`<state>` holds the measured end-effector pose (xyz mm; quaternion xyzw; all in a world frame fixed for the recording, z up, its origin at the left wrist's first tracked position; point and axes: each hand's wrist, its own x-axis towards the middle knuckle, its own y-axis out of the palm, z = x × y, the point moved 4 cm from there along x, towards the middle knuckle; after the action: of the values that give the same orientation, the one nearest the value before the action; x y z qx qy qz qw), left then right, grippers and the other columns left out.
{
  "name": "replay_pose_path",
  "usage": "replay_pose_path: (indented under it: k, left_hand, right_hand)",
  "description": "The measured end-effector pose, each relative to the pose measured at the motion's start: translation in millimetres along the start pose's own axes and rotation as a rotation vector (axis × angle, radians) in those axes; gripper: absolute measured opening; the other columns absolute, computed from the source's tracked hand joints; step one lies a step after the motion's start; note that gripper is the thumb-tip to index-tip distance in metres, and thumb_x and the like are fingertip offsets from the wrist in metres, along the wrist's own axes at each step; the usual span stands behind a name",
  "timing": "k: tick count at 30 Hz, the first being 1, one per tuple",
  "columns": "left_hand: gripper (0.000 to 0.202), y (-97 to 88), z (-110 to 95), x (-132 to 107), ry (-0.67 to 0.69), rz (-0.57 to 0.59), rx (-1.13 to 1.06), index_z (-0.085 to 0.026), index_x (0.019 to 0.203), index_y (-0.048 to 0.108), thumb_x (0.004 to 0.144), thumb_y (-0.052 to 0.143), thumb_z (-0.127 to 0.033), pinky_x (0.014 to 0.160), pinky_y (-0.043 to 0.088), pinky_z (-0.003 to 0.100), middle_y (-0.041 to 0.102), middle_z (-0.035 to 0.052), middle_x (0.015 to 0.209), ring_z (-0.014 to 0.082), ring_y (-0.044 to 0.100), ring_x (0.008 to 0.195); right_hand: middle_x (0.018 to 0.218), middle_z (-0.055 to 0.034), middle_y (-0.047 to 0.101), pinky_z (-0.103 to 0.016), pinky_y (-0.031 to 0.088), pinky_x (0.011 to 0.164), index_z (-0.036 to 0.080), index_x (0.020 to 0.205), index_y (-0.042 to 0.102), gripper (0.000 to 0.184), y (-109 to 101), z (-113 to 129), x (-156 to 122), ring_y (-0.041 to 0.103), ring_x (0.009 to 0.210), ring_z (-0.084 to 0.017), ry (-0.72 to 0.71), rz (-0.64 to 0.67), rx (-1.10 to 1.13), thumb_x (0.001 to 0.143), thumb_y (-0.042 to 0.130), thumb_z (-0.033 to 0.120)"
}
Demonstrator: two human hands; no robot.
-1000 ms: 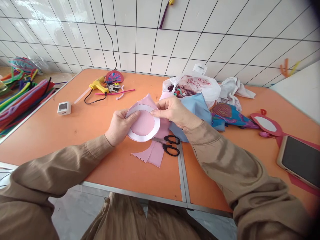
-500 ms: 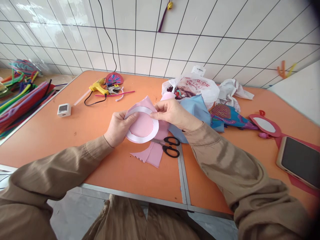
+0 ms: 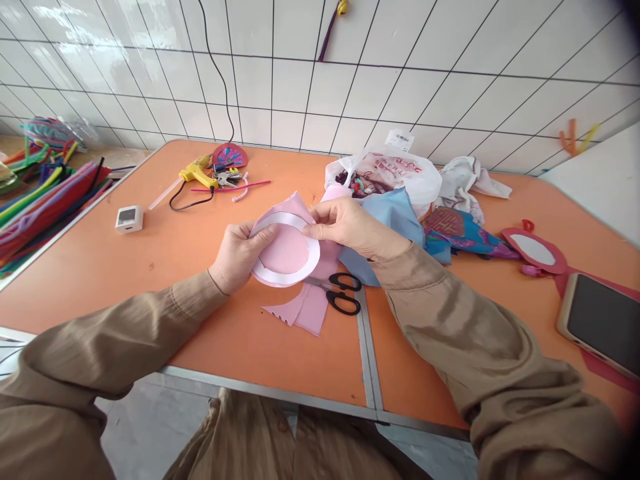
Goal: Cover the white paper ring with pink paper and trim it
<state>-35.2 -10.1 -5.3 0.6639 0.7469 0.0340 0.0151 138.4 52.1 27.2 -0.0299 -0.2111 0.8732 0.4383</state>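
Note:
Between both hands is a white ring (image 3: 306, 268) lying against pink fabric (image 3: 285, 251), whose pointed corner sticks up past the ring's top. My left hand (image 3: 243, 253) is closed on the left side, thumb across the ring. My right hand (image 3: 343, 227) pinches the upper right edge between thumb and fingers; its fingertips behind the fabric are hidden. Just below my right hand, black-handled scissors (image 3: 344, 293) lie on the table, blades partly covered by the held piece. Cut pink scraps (image 3: 300, 311) lie beside them, and more pink fabric runs behind.
A yellow glue gun (image 3: 199, 175) with a cord lies at the back left, near a small white box (image 3: 129, 219). Blue cloth (image 3: 395, 217), a white plastic bag (image 3: 410, 175) and a patterned piece (image 3: 455, 233) are to the right. A phone (image 3: 603, 323) rests at the right edge.
The whole view has shifted very slightly. Both hands keep their grip on the ring and pink fabric, with no clear movement.

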Motion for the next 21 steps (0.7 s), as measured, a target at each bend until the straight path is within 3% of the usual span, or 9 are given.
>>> replay_pose_path:
  k: [2, 8, 13, 15, 18, 21]
  left_hand:
    - [0.034, 0.0, -1, 0, 0.005, -0.001, -0.01, -0.012, 0.062, 0.067, 0.068, 0.078, -0.045, 0.048, 0.038, 0.023, 0.056, -0.0009, 0.055, 0.0104, 0.049, 0.05]
    - [0.035, 0.3, -2, 0, 0.022, 0.001, -0.015, -0.013, 0.061, 0.066, 0.068, 0.078, -0.045, 0.049, 0.039, 0.023, 0.058, -0.0005, 0.056, 0.0108, 0.05, 0.051]
    - [0.035, 0.8, -2, 0, 0.014, 0.009, -0.012, -0.013, 0.062, 0.066, 0.068, 0.078, -0.045, 0.048, 0.039, 0.023, 0.058, -0.0003, 0.057, 0.0107, 0.05, 0.051]
    - [0.035, 0.2, -2, 0, 0.015, 0.002, -0.007, -0.013, 0.061, 0.065, 0.068, 0.078, -0.045, 0.048, 0.038, 0.023, 0.057, -0.0006, 0.056, 0.0104, 0.049, 0.05]
    - [0.036, -1.4, -3, 0, 0.011, -0.019, -0.006, -0.013, 0.056, 0.062, 0.067, 0.079, -0.043, 0.045, 0.036, 0.021, 0.054, -0.0015, 0.053, 0.0092, 0.047, 0.048]
    - [0.036, -2.3, -3, 0, -0.011, -0.02, -0.036, -0.012, 0.059, 0.065, 0.065, 0.08, -0.044, 0.047, 0.04, 0.021, 0.059, -0.0001, 0.056, 0.0102, 0.051, 0.05]
  right_hand:
    - [0.068, -0.0013, 0.06, -0.028, 0.044, 0.059, 0.018, 0.069, 0.065, 0.03, 1, -1, 0, 0.056, 0.066, -0.014, 0.025, 0.074, 0.061, 0.071, 0.075, 0.047]
    - [0.065, 0.0018, 0.054, -0.025, 0.034, 0.053, 0.015, 0.071, 0.062, 0.038, 0, 0, -1, 0.046, 0.059, -0.01, 0.055, 0.084, 0.049, 0.075, 0.071, 0.053]
    - [0.054, 0.006, 0.03, -0.026, 0.022, 0.05, 0.019, 0.053, 0.039, 0.049, 4, 5, -1, 0.03, 0.053, -0.007, -0.01, 0.009, -0.049, 0.08, 0.067, 0.049]
    - [0.058, 0.0037, 0.042, -0.026, 0.031, 0.053, 0.018, 0.058, 0.049, 0.037, 2, 10, -2, 0.041, 0.057, -0.009, -0.025, -0.043, -0.045, 0.081, 0.066, 0.042]
    - [0.08, -0.0028, 0.065, -0.03, 0.046, 0.072, 0.019, 0.077, 0.064, 0.012, -12, 27, -8, 0.06, 0.079, -0.015, -0.131, -0.216, -0.018, 0.082, 0.064, 0.03]
    - [0.079, -0.0034, 0.066, -0.032, 0.048, 0.07, 0.019, 0.076, 0.064, 0.009, -30, 45, -23, 0.062, 0.075, -0.016, -0.198, -0.36, -0.114, 0.083, 0.062, 0.025]
